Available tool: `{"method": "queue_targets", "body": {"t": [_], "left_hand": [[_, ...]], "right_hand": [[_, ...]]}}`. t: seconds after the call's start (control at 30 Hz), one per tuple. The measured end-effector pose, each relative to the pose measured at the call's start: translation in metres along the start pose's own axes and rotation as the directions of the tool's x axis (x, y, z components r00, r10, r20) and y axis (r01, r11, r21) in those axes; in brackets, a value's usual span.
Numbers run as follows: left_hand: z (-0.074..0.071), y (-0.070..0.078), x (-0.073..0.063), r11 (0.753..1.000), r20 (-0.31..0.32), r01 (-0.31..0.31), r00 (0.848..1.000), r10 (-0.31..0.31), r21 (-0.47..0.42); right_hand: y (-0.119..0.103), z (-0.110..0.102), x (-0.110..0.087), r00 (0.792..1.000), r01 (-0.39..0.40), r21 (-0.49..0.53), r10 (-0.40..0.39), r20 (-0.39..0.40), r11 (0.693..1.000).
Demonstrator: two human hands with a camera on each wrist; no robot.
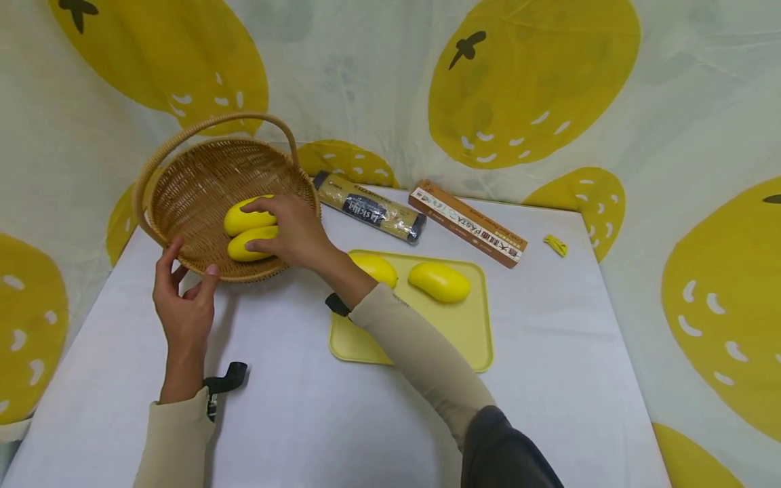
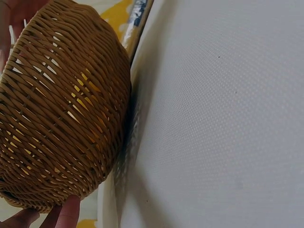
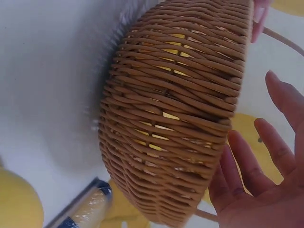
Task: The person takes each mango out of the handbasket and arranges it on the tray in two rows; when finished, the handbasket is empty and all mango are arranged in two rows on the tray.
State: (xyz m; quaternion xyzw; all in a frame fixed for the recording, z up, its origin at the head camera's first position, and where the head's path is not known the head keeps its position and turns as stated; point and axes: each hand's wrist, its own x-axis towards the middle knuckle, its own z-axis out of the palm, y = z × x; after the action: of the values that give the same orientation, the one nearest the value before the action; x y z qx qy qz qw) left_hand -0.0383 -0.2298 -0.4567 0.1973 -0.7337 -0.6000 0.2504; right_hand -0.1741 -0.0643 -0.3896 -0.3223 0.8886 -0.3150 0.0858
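Right grip (image 1: 295, 230) is spread wide over two smooth yellow mangoes (image 1: 240, 222) inside the basket (image 1: 210, 169); only head view shows the tray (image 1: 465, 322) beside it.

Tray (image 1: 464, 325), taken as clock centre on the desk (image 1: 561, 379), 12 o'clock pointing away from the person: one mango (image 1: 373, 268) lies on it between 10 and 11, a second mango (image 1: 441, 282) between 1 and 2. From the tray, the basket (image 1: 192, 196) is at 10 o'clock, two further mangoes (image 1: 243, 249) side by side inside; pasta bag (image 1: 360, 203) at 11, pasta box (image 1: 470, 227) at 1, small scrap (image 1: 556, 245) at 2. Left hand (image 1: 183, 305) at the basket's 7 o'clock rim; right hand (image 1: 299, 230) across its 4 o'clock rim.
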Motion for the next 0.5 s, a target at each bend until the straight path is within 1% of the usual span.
{"method": "queue_targets", "body": {"t": [0.07, 0.23, 0.37, 0.5], "left_hand": [[0.000, -0.001, 0.002, 1.000, 0.002, 0.012, 1.000, -0.012, 0.012], [0.000, -0.001, 0.002, 1.000, 0.001, 0.017, 1.000, -0.017, 0.024], [0.001, 0.001, 0.001, 1.000, 0.000, 0.014, 1.000, -0.014, 0.019], [0.002, 0.003, -0.001, 1.000, 0.001, 0.007, 1.000, -0.007, 0.012]], "right_hand": [[-0.001, 0.003, 0.005, 1.000, -0.011, -0.013, 0.011, 0.022, 1.000], [-0.002, 0.009, 0.019, 0.995, -0.044, -0.058, 0.049, 0.089, 0.997], [-0.001, 0.011, 0.027, 0.991, -0.034, -0.088, 0.045, 0.125, 0.996], [0.002, 0.014, 0.033, 0.989, -0.031, -0.106, 0.046, 0.141, 0.994]]}}
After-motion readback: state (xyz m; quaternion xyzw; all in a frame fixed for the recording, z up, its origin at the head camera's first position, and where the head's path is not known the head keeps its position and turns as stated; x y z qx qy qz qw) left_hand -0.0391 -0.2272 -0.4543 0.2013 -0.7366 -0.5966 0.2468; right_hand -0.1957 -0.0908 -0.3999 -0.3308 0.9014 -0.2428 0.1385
